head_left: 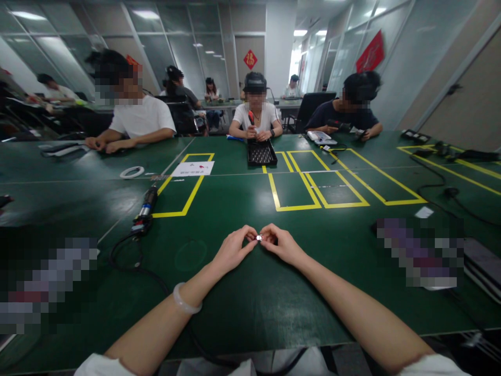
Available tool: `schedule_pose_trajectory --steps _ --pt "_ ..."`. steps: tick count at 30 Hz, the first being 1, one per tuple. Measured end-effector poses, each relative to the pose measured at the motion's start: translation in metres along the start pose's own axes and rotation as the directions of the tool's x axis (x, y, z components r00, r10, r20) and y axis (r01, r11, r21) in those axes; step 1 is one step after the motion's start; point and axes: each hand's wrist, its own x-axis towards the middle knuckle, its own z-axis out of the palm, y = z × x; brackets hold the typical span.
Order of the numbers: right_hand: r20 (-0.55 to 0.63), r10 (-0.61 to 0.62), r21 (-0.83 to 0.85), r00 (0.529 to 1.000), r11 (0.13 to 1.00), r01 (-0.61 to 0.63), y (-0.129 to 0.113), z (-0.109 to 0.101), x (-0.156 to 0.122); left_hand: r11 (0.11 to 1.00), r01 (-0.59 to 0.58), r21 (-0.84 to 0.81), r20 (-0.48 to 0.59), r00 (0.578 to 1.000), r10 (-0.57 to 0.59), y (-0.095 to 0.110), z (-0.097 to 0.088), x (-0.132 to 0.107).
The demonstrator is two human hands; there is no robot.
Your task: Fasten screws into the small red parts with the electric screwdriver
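Note:
Between the fingertips of both hands, just above the green tabletop point(235, 308), is a small white piece point(259, 238), too small for me to name its kind. My left hand point(235, 248) pinches it from the left, thumb and forefinger closed on it. From the right, my right hand point(281, 244) meets it with thumb and forefinger pressed together. The fingers cover part of the piece. A pale bangle point(186, 300) circles my left wrist.
A corded electric screwdriver point(146, 211) lies to the left. Yellow tape rectangles point(299, 208) mark the table ahead. Beyond them, a person point(256, 115) holds a red-handled tool over a black tray point(261, 159). A paper sheet point(193, 168) and white ring point(132, 172) lie left of centre.

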Motion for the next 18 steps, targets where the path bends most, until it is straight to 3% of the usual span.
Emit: schedule_pose_trajectory --steps 5,8,11,13,15,18 --pt "-0.009 0.009 -0.016 1.000 1.000 -0.009 -0.001 0.000 0.000 0.999 -0.004 0.038 0.026 1.000 0.003 0.001 -0.002 -0.001" --pt "-0.017 0.025 -0.022 1.000 0.999 -0.026 -0.001 -0.001 0.000 0.992 -0.011 0.127 -0.014 1.000 0.012 -0.007 -0.011 0.002" --pt "-0.018 0.053 -0.018 0.998 0.998 -0.054 -0.002 -0.002 0.001 0.957 0.031 0.289 -0.117 0.993 0.003 -0.029 -0.035 0.008" --pt "-0.013 0.062 -0.011 0.998 0.998 -0.062 -0.001 -0.002 0.001 0.892 0.124 0.434 -0.210 0.977 -0.034 -0.053 -0.058 0.008" --pt "-0.006 0.064 -0.011 0.998 0.998 -0.064 -0.001 -0.001 0.001 0.771 0.293 0.565 -0.335 0.936 -0.110 -0.081 -0.085 0.002" --pt "0.004 0.061 -0.023 0.998 0.998 -0.060 -0.001 -0.001 0.001 0.542 0.590 0.599 -0.574 0.788 -0.223 -0.124 -0.125 -0.019"
